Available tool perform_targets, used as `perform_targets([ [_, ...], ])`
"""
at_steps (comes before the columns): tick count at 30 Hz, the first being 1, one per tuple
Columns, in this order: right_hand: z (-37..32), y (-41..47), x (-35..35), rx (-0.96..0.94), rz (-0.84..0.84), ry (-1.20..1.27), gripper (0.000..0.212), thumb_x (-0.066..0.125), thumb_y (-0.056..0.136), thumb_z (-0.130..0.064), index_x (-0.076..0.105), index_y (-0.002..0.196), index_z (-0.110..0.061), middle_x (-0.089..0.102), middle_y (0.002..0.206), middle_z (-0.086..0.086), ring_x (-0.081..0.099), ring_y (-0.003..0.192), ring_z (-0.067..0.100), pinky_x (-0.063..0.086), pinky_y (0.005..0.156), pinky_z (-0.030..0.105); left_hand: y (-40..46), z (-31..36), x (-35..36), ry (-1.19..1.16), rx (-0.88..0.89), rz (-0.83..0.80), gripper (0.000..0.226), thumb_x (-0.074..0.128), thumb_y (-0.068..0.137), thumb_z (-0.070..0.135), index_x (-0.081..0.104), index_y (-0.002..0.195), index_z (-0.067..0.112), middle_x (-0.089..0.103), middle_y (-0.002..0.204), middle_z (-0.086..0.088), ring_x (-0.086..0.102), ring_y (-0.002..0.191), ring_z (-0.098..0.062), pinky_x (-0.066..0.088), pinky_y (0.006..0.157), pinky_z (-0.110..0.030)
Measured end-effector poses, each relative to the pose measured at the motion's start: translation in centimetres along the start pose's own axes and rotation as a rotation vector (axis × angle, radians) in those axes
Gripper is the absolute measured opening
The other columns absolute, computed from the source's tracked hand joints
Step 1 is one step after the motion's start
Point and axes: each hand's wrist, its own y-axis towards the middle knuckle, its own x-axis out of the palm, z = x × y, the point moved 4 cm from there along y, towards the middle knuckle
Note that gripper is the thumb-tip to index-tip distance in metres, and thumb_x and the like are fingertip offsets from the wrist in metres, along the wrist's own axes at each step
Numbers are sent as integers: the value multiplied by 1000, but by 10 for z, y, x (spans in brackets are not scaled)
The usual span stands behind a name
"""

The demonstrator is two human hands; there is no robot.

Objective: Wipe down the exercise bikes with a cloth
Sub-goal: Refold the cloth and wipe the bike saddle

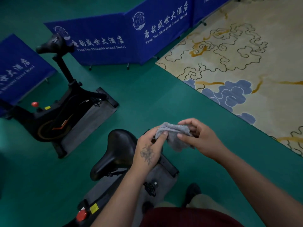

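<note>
A grey cloth [173, 136] is bunched between both hands above the near bike. My left hand [150, 148] pinches its left edge with thumb and fingers. My right hand [199, 136] grips its right side, fingers curled over the top. Just below and left of the hands is the near exercise bike's black saddle [114, 151], with a red knob [81, 215] on the frame at the bottom. A second black exercise bike [54, 118] stands on its grey mat to the left, saddle raised on a post.
Blue folding barrier panels [114, 40] with white lettering run along the back and left. A cream patterned carpet [237, 63] covers the right side beyond the green floor [147, 99]. My shoe [192, 192] sits beside the near bike's grey mat [165, 176].
</note>
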Motion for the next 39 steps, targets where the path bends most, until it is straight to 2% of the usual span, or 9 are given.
perform_targets([
  [3,-4,6,-12,-43,13,-31,18,82,90,-22,71,104,-22,76,96,17,67,83,22,54,79,42,2,5,2,-30,-3,13,16,65,106,29,78,114,25,80,107,6,74,103,-17,58,97,-52],
  [7,-13,10,-16,-114,-4,-89,42,82,87,-47,64,90,-10,63,81,20,53,72,16,43,70,35,-2,9,0,-50,-17,37,17,67,104,36,74,104,21,76,97,-1,72,96,-28,58,90,-56],
  [11,-19,12,-8,-79,-31,-82,23,80,92,-28,64,98,-14,59,68,-7,50,67,8,41,70,32,-10,11,-15,-109,-32,68,21,75,100,35,70,102,15,75,94,-6,71,85,-25,60,77,-51],
  [16,-32,8,21,-1,-145,146,37,80,92,-16,62,124,-16,73,104,33,74,94,39,58,89,53,-22,7,-39,-239,-34,-9,38,77,94,-3,62,127,8,78,112,-6,73,99,-21,60,86,-38],
  [20,-43,-5,45,8,-269,217,56,75,91,1,58,139,-21,75,119,20,73,100,37,62,90,45,-28,0,-58,-166,-5,-7,34,66,100,-7,63,127,14,80,115,-5,76,105,-25,61,93,-51],
  [25,-40,-17,70,-73,-183,59,41,85,89,-33,70,127,-27,71,136,-2,66,94,52,51,101,69,-32,1,-82,-159,62,57,26,64,99,-10,68,116,10,80,109,4,76,102,-16,61,85,-30],
  [29,-46,-25,82,-158,13,-101,19,79,92,-25,73,110,-22,79,105,-4,70,90,19,55,89,44,-35,-2,-96,-175,92,-21,28,63,98,-13,68,115,9,82,108,1,77,98,-14,60,82,-26],
  [34,-52,-28,90,-248,-2,-351,44,85,83,-41,69,124,-38,62,117,-13,65,110,13,54,100,34,-39,-2,-100,-307,79,-170,22,68,99,-6,59,113,7,80,90,-4,71,71,-15,54,60,-24],
  [39,-54,-32,99,-326,16,-422,23,83,83,-41,71,94,-25,61,117,-4,61,115,13,47,96,25,-45,-8,-101,-403,67,-227,27,71,97,-6,56,116,4,80,101,-5,73,83,-13,58,72,-24],
])
